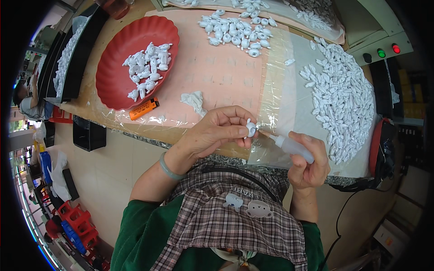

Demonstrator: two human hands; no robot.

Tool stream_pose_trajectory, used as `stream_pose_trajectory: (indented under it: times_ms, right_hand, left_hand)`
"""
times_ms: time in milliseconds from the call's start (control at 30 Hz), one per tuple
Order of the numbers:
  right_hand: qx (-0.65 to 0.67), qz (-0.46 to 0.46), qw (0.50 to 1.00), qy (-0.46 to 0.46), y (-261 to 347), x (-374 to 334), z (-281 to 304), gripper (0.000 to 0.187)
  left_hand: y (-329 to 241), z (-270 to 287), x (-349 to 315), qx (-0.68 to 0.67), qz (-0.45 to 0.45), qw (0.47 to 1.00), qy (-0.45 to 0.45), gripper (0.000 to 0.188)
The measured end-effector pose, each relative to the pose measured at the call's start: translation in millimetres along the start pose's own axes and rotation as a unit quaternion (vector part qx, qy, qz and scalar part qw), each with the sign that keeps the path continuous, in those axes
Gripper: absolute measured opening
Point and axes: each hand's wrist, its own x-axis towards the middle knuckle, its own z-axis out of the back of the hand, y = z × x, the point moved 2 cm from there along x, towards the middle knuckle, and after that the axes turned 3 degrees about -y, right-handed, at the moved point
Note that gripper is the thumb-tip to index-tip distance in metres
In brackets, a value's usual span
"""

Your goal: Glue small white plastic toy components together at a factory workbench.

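Between thumb and fingers, my left hand (221, 128) pinches a small white figurine (251, 128) with tiny ears, above the table's near edge. My right hand (309, 160) is wrapped round a translucent squeeze bottle (294, 149), tilted so that its thin nozzle (266, 134) points at the figurine. The tip is at or very near the figurine's side; whether they touch, I cannot tell. Similar white figurines (236, 31) are grouped at the far middle of the table. More white pieces (147, 67) lie in a red scalloped bowl (106, 86) at the left.
A large heap of small white parts (346, 104) covers the right side on a pale sheet. Near the bowl are an orange box-shaped item (144, 109) and a crumpled white tissue (194, 101). A machine panel with green and red buttons (389, 50) stands far right. Black trays (83, 49) line the left.
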Motion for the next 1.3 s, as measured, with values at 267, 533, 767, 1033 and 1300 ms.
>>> stream_pose_trajectory:
  times_ms: [267, 533, 767, 1033, 1300]
  right_hand:
    - [-0.036, 0.029, 0.999, 0.018, 6.8, 2.4, 2.0, 0.039]
    - [-0.035, 0.029, 0.998, 0.040, 10.1, 3.7, 3.1, 0.039]
    - [0.013, -0.015, 1.000, 0.010, -2.7, -1.0, 1.8, 0.040]
    - [0.316, -0.278, 0.897, -0.135, -30.9, 2.5, -2.6, 0.039]
    - [0.313, -0.426, 0.848, -0.028, -73.2, 33.0, -7.4, 0.036]
  left_hand:
    - [1.5, 2.7, 1.4, -0.014, -0.008, 1.000, 0.002, 0.022]
    - [1.6, 3.4, 1.9, -0.015, -0.007, 1.000, -0.009, 0.018]
    - [0.0, 2.2, 3.2, -0.016, -0.014, 1.000, -0.005, 0.019]
    - [-0.1, 2.8, 2.6, -0.019, -0.004, 1.000, -0.018, 0.020]
    - [-0.3, 3.3, 0.5, -0.039, -0.002, 0.999, 0.001, 0.019]
